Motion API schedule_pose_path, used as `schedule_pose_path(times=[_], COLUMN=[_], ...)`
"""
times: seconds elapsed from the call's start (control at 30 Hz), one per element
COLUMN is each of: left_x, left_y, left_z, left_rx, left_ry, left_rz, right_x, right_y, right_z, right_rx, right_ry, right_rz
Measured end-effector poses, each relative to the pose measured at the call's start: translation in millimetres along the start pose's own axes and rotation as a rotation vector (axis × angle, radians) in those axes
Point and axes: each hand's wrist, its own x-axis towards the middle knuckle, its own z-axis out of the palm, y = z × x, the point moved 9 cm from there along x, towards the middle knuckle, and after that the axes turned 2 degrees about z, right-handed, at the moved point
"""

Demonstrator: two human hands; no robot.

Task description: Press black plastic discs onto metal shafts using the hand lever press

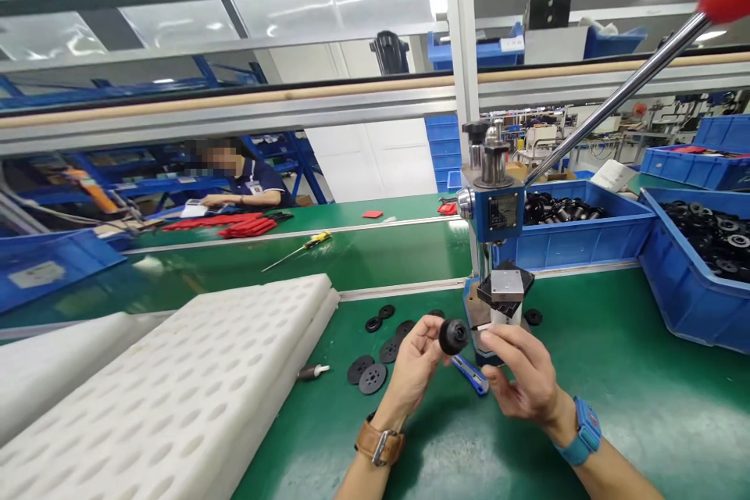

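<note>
Currently holding a round, black, stepped part (453,337) in the left hand (413,359), with fingers and thumb bent closed on it. Reaching in from the opposite side with the right hand (521,371), with its thumb well parted from the forefinger. Just at the right fingertips, a slim white piece with a dark tip (483,327), pointing toward the black part; cannot tell whether pinched or merely alongside. Below and between both sets of fingers, on the glossy green tabletop (644,391), a blue utility knife (470,375). Left of the left fingers, flat black perforated discs (373,383), partly overlapping; farther left, past a dark-handled, white-tipped tool (309,373), a thick white slab (193,391) with rows of round hollows. Just beyond the right fingers, standing upright, a blue-and-silver hand press (498,215) with a long, red-knobbed metal lever (621,90). Farther beyond, rightward, a blue plastic bin (586,242) with small black parts inside.
</note>
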Motion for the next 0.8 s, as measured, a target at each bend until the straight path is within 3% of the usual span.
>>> schedule_pose_path(times=[0.13,0.2,0.33,0.4,0.5,0.7,0.8], left_x=[8,18,49,64,81,94,93], left_y=[49,78,120,124,117,101,99], left_z=[-1.6,16.9,70.6,91.3,107.0,114.3,112.4], left_rx=[0.129,0.246,0.492,0.564,0.644,0.795,0.743], left_ry=[0.227,0.243,0.12,0.042,-0.019,-0.035,-0.021], left_rz=[0.172,0.203,0.19,0.144,0.091,0.09,0.145], right_x=[0,-1,-2,-4,-7,-8,-9], right_y=[17,29,47,54,61,69,72], right_z=[-36,-46,-53,-54,-55,-53,-52], right_rx=[-0.085,-0.121,-0.136,-0.135,-0.131,-0.122,-0.127], right_ry=[0.253,0.315,0.364,0.382,0.394,0.371,0.358], right_rz=[0.088,0.153,0.223,0.253,0.285,0.306,0.317])
